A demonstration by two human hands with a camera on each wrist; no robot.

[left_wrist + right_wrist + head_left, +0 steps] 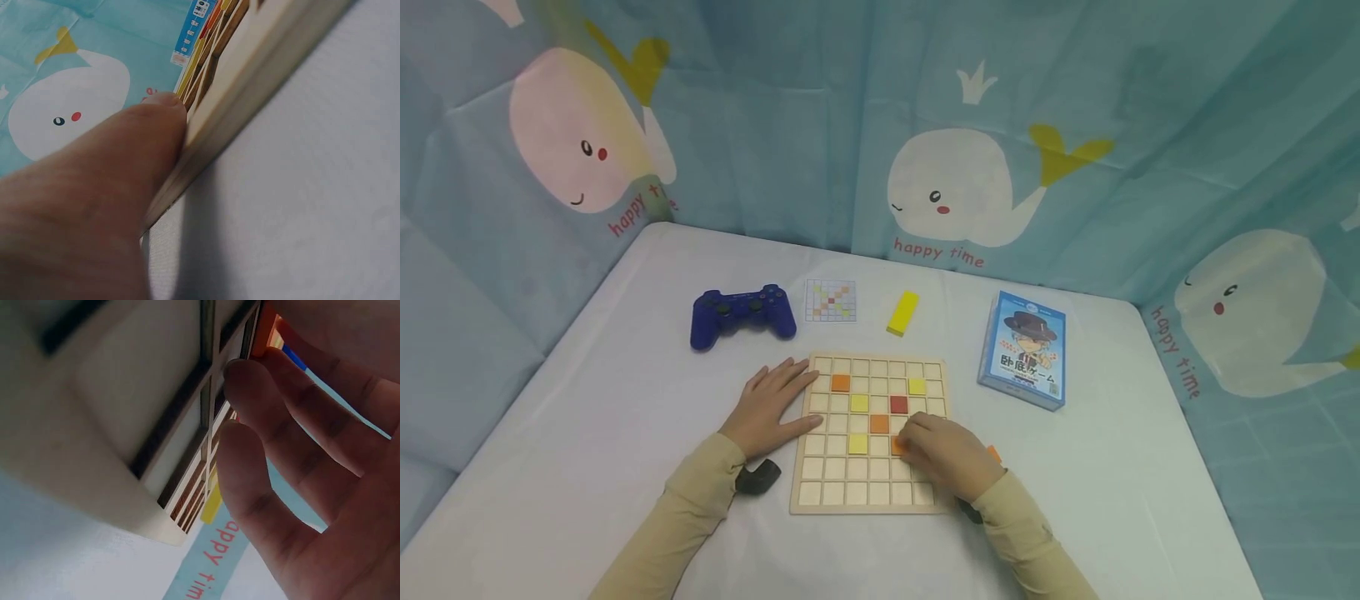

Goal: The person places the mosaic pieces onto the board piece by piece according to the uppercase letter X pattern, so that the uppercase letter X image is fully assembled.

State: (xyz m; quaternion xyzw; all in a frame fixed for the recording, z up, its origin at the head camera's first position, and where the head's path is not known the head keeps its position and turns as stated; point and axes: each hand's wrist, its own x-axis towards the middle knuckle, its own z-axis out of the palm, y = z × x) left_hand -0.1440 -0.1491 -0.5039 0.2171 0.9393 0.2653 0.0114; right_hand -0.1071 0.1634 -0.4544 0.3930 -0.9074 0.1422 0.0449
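Note:
A wooden grid board [857, 493] lies on the white table, with several coloured square tiles in its cells. Among these are a red tile [898, 405], a yellow tile [858, 443] and an orange tile [840, 383]. My left hand [767, 414] rests at the board's left edge, fingers extended; its thumb [125, 156] touches the rim in the left wrist view. Over the lower right part, my right hand [951, 454] pinches another orange tile [897, 446] at a cell. In the right wrist view that tile [265, 328] shows beside the fingertips, partly hidden.
Behind the board lie a blue game controller [742, 315], a small coloured-grid card [831, 301] and a yellow bar [902, 313]. A blue game box [1024, 350] lies at the right. Something orange [994, 454] shows past the right wrist, mostly hidden.

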